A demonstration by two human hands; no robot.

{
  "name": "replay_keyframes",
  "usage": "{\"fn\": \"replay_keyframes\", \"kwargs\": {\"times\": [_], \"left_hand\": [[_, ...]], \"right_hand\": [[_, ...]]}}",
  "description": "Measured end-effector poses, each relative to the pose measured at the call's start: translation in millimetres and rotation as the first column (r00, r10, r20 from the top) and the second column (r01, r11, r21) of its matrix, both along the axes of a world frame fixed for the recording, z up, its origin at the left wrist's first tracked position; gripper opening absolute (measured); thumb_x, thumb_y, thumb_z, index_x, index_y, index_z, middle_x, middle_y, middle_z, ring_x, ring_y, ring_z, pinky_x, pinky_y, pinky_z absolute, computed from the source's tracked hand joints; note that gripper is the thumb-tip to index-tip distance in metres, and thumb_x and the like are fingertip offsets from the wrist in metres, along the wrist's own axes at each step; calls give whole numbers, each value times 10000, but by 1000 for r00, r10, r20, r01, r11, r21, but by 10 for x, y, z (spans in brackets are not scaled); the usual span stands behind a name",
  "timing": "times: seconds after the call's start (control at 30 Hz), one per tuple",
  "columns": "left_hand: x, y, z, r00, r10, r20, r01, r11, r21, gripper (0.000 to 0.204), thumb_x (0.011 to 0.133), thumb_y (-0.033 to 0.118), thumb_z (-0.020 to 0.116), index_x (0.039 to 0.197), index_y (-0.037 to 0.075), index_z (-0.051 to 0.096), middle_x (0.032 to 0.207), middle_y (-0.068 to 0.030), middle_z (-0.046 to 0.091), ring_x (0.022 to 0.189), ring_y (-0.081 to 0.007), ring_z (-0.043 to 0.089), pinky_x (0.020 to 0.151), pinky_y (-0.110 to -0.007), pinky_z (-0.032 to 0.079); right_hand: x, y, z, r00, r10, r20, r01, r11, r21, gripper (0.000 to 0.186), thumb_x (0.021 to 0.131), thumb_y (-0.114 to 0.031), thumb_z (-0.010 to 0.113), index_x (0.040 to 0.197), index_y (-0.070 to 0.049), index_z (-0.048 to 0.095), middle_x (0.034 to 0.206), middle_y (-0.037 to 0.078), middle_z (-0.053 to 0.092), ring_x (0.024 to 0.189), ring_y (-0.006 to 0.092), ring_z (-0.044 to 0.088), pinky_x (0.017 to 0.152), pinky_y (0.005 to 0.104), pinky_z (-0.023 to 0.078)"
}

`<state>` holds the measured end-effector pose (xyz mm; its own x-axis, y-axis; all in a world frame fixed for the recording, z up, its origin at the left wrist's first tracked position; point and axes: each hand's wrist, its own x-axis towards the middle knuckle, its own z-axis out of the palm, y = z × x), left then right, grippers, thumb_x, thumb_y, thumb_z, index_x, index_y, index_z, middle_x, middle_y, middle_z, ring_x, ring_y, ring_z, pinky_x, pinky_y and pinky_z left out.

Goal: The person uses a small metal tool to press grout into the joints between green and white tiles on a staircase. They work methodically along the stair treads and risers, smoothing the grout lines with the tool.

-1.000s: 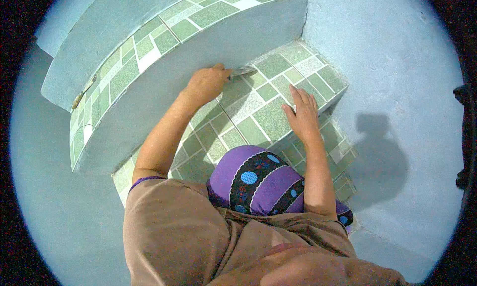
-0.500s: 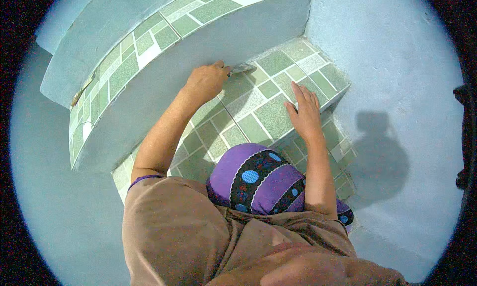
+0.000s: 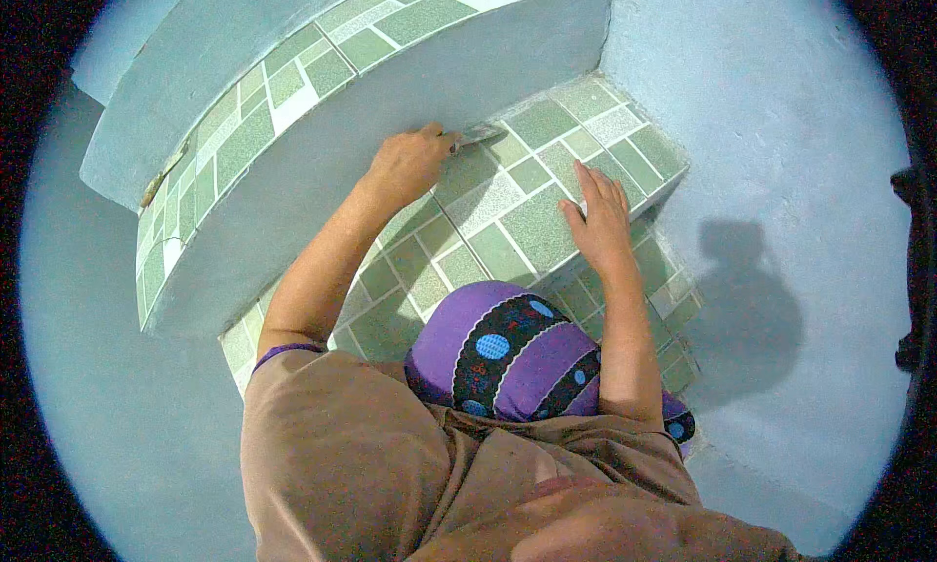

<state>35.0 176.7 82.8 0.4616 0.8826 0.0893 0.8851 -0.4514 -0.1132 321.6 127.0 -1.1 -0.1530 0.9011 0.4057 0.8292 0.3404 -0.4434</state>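
My left hand (image 3: 408, 164) is closed around a scraper-like tool (image 3: 480, 133) with a flat grey blade; its handle is mostly hidden in my fingers. The blade lies at the inner edge of the green tiled stair tread (image 3: 532, 216), close against the bluish-grey riser (image 3: 390, 108). My right hand (image 3: 600, 213) rests on the same tread near its front edge, fingers stretched out and holding nothing.
Above the riser runs a higher curved tread (image 3: 256, 142) with similar tiles. On its left part lies a thin, worn tool (image 3: 164, 174), its kind unclear. A pale blue wall (image 3: 761, 123) rises at the right. My purple-clad knee (image 3: 503, 352) is below my hands.
My left hand and the tool have shifted very slightly to the right along the riser's base, and the blade's angle has changed a little. My right hand stays in place.
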Motion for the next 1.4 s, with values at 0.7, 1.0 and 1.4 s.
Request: {"fn": "replay_keyframes", "kwargs": {"times": [0.7, 1.0, 1.4], "left_hand": [[107, 166, 65, 999, -39, -11, 39, 999, 22, 306, 867, 93, 523, 1156, 107, 622, 1039, -149, 629, 884, -353, 659, 744, -455, 544], [-54, -20, 138, 998, 15, -64, -16, 1000, -16, 334, 828, 44, 524, 1141, 110, 623, 994, -137, 626, 875, -338, 666, 735, -432, 551], [-2, 154, 23, 998, -43, -47, 44, 999, 20, 325, 862, 88, 506, 1167, 125, 612, 1014, -149, 624, 847, -352, 661, 722, -452, 548]], "right_hand": [[17, -1, -28, 1000, 5, -24, -5, 1000, -3, 627, 853, -267, 646, 1401, -73, 411, 1354, 161, 493, 1284, 331, 427, 1125, 493, 244], [12, -7, 26, 1000, 11, -25, -12, 999, -31, 624, 857, -261, 641, 1399, -61, 405, 1361, 152, 489, 1289, 326, 423, 1126, 493, 241], [30, 11, -11, 1000, 12, -17, -12, 1000, -21, 629, 852, -257, 647, 1401, -65, 407, 1348, 160, 492, 1288, 325, 423, 1128, 482, 242]]}}
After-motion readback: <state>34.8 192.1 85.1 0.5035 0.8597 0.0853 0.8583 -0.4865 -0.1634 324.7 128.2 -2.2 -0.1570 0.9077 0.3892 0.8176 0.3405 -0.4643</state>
